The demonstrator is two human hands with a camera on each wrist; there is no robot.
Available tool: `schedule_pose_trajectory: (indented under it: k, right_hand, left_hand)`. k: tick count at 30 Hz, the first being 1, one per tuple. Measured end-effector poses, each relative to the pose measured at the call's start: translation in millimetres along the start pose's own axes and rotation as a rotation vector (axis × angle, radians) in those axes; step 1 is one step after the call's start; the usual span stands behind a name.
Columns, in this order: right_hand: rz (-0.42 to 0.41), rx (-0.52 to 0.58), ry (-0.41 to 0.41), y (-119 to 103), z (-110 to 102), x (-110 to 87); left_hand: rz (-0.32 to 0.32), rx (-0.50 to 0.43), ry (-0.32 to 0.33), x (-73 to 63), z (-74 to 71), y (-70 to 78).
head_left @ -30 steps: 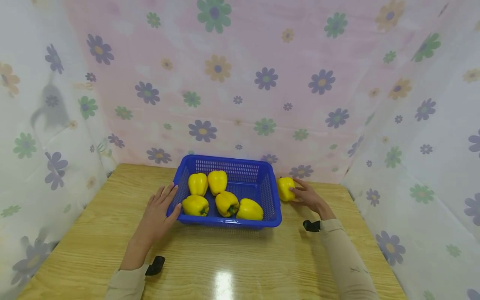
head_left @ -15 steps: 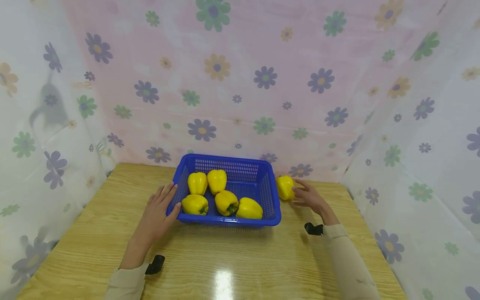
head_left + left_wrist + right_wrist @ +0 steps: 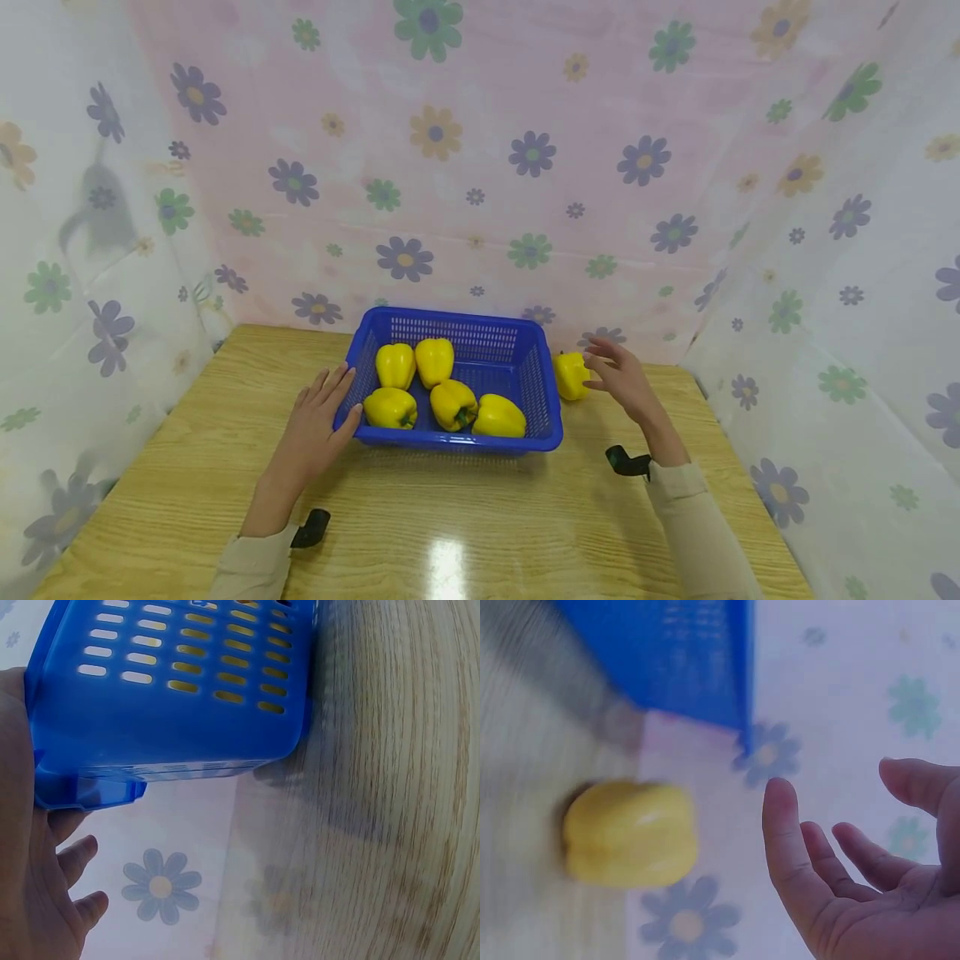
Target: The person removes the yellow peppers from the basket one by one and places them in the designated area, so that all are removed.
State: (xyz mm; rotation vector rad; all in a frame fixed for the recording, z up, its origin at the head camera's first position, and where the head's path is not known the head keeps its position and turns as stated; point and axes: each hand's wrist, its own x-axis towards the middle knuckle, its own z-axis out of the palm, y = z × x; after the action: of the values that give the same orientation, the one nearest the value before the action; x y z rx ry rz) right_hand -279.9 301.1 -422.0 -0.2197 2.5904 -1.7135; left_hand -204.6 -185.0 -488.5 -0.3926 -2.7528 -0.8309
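A blue plastic basket holds several yellow bell peppers. My left hand rests on the basket's left rim, fingers extended; in the left wrist view the hand lies along the rim, its thumb out of sight. Right of the basket, one yellow bell pepper sits on the table. Beside that pepper is my right hand, with loosely spread fingers. The right wrist view shows a gap between the right hand and the lone pepper, with nothing in the grasp.
The wood-grain table meets a flower-printed cloth at the back. Similar cloth hangs along the left and right sides. Black wrist mounts stick out from both sleeves.
My right hand has let go of the yellow bell pepper, lifted and drawn slightly right of it. The pepper stays beside the basket. The left hand has kept its place on the rim.
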Motion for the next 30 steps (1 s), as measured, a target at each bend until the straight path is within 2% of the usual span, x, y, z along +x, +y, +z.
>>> schedule_pose_trajectory:
  k: [6,13,19,23,30]
  right_hand:
    - [-0.122,0.056,-0.055,-35,21,-8.2]
    - [-0.272,0.23,-0.113,-75,47,-9.7]
    - [-0.357,0.318,-0.075,-99,70,-3.0]
    - [-0.35,0.358,-0.055,-107,85,6.4]
    - [-0.23,0.37,-0.07,-97,111,33.7]
  left_hand:
    - [0.009,0.014,0.015,-0.1,-2.4,1.0]
    - [0.005,0.014,0.008,0.7,-1.8,-0.9]
    - [0.002,0.012,0.004,0.4,0.1,-3.1]
    - [0.005,0.016,0.005,0.0,0.3,-3.3]
    - [0.006,0.013,0.003,0.9,0.8,-1.2]
